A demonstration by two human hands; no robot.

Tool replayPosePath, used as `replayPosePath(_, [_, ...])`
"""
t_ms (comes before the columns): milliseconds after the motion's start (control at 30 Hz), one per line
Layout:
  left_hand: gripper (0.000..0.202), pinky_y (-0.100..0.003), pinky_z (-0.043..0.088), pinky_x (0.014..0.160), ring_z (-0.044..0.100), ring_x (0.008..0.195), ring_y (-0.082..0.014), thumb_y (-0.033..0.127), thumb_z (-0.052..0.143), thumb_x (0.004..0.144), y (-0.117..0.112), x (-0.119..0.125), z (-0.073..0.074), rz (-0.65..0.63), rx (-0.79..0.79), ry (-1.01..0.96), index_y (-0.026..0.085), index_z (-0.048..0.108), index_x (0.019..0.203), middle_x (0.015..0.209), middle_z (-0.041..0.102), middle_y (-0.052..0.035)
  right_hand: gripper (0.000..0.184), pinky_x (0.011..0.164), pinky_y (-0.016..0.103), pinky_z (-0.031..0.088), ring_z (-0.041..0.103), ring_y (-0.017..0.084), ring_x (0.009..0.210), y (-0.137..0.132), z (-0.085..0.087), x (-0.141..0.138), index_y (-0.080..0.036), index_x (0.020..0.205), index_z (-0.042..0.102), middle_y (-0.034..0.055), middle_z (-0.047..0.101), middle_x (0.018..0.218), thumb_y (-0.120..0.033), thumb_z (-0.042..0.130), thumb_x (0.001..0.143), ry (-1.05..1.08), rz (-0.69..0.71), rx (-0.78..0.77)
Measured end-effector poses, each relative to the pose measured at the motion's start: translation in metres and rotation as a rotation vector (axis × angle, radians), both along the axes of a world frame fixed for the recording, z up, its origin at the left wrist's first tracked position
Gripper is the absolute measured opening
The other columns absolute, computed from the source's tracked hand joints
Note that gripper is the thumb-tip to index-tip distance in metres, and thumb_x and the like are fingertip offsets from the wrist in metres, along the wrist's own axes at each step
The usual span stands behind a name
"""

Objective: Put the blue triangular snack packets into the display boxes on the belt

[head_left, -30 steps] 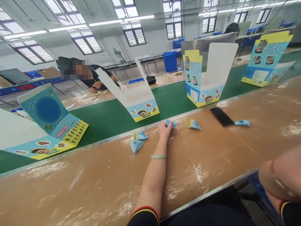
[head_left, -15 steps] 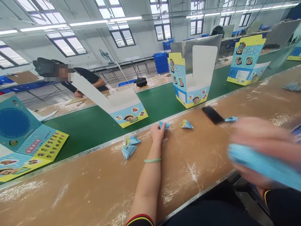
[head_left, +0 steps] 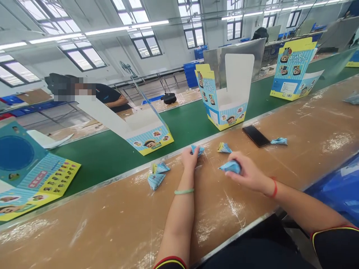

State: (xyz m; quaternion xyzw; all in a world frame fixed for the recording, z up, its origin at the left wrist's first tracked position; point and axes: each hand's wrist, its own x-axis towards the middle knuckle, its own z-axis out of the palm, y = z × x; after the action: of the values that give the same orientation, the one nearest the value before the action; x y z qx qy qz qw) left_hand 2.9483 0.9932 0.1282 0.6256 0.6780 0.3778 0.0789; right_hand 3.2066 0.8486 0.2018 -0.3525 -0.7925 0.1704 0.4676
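My left hand (head_left: 190, 157) is closed on a small blue pyramid-shaped packet (head_left: 198, 150) at the far edge of the brown tabletop (head_left: 117, 224). Over the table to its right, my right hand (head_left: 246, 172) grips another blue pyramid packet (head_left: 232, 166), its pointed end facing left. A blue and yellow packet (head_left: 224, 148) lies just beyond the right hand. Left of my left forearm, a pair of packets (head_left: 156, 181) rest close together. One more packet (head_left: 279, 141) lies beside a black phone (head_left: 255, 135).
Along the green belt (head_left: 185, 125) stand open printed cartons, among them one in front of me (head_left: 153, 144), one right of it (head_left: 232, 116) and one at left (head_left: 42, 183). A person (head_left: 109, 95) sits across the belt. A blue bin (head_left: 336, 190) is at my right.
My right hand has swung left and away from me, from the near right to over the table, carrying its blue packet. My left hand stays around its packet. The belt's cartons have shifted slightly left.
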Motion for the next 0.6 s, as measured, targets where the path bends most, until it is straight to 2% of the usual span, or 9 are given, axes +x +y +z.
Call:
replayPosePath(67, [0.045,-0.030,0.031,0.066,0.052,0.075,-0.0196,0.053,0.056,0.091,0.000,0.001,0.001,0.003,-0.008,0.000,0.022,0.049,0.060,0.071,0.058,-0.0022,0.015,0.074,0.032,0.047,0.056,0.017,0.079,0.008,-0.024,0.001,-0.020,0.092,0.058,0.0039,0.061,0.088,-0.034,0.060,0.095,-0.131,0.053,-0.052])
replayPosePath(133, [0.045,-0.030,0.032,0.067,0.051,0.075,-0.0197,0.053,0.056,0.091,0.000,0.002,0.002,0.003,-0.015,-0.002,0.022,0.047,0.060,0.071,0.057,-0.0020,0.014,0.083,0.038,0.046,0.056,0.022,0.090,0.015,-0.045,0.004,-0.019,0.085,0.063,0.0078,0.063,0.095,-0.030,0.062,0.092,-0.246,0.006,-0.039])
replayPosePath(200, [0.046,-0.031,0.032,0.067,0.050,0.075,-0.0196,0.053,0.056,0.091,0.000,0.003,0.003,0.001,-0.019,-0.006,0.022,0.045,0.059,0.070,0.055,-0.0017,0.013,0.086,0.041,0.044,0.055,0.024,0.095,0.020,-0.054,0.009,-0.019,0.080,0.067,0.0091,0.063,0.096,-0.029,0.067,0.088,-0.321,-0.077,-0.031])
replayPosePath(233, [0.046,-0.031,0.032,0.067,0.050,0.075,-0.0196,0.053,0.056,0.091,0.000,0.004,0.003,0.000,-0.019,-0.008,0.022,0.045,0.059,0.070,0.054,-0.0017,0.013,0.084,0.040,0.043,0.055,0.024,0.091,0.020,-0.053,0.011,-0.019,0.078,0.069,0.0080,0.063,0.090,-0.028,0.068,0.087,-0.336,-0.091,-0.044])
replayPosePath(300, [0.046,-0.030,0.033,0.067,0.051,0.075,-0.0197,0.052,0.057,0.091,0.000,0.005,0.004,0.000,-0.017,-0.015,0.022,0.043,0.059,0.070,0.054,-0.0017,0.015,0.077,0.036,0.043,0.056,0.019,0.079,0.017,-0.040,0.018,-0.018,0.075,0.069,0.0044,0.063,0.076,-0.026,0.067,0.088,-0.303,-0.034,-0.099])
replayPosePath(400, [0.047,-0.030,0.033,0.067,0.051,0.075,-0.0197,0.052,0.057,0.091,0.000,0.006,0.005,0.001,-0.009,-0.024,0.022,0.042,0.058,0.069,0.054,-0.0017,0.018,0.070,0.030,0.046,0.060,0.015,0.069,0.003,0.000,0.027,-0.018,0.079,0.070,0.0026,0.068,0.073,-0.028,0.063,0.092,-0.091,0.181,-0.199])
replayPosePath(500, [0.047,-0.031,0.032,0.066,0.050,0.073,-0.0192,0.051,0.058,0.091,0.000,0.007,0.005,-0.002,-0.002,-0.030,0.022,0.041,0.057,0.068,0.054,-0.0014,0.037,0.067,0.029,0.051,0.064,0.015,0.069,-0.016,0.042,0.038,-0.021,0.083,0.070,0.0040,0.069,0.076,-0.050,0.055,0.101,0.129,0.449,-0.175])
replayPosePath(533, [0.047,-0.031,0.032,0.066,0.050,0.073,-0.0190,0.051,0.058,0.091,0.000,0.008,0.005,-0.002,-0.001,-0.031,0.022,0.042,0.057,0.068,0.054,-0.0013,0.043,0.069,0.031,0.053,0.065,0.016,0.071,-0.021,0.053,0.042,-0.023,0.084,0.070,0.0052,0.069,0.078,-0.055,0.050,0.102,0.133,0.476,-0.108])
replayPosePath(600, [0.045,-0.031,0.033,0.066,0.051,0.073,-0.0189,0.050,0.058,0.091,0.001,0.008,0.003,0.003,0.001,-0.033,0.022,0.044,0.058,0.069,0.056,-0.0012,0.044,0.074,0.034,0.055,0.067,0.018,0.080,-0.032,0.067,0.050,-0.027,0.086,0.073,0.0069,0.070,0.084,-0.057,0.046,0.103,0.053,0.332,0.084])
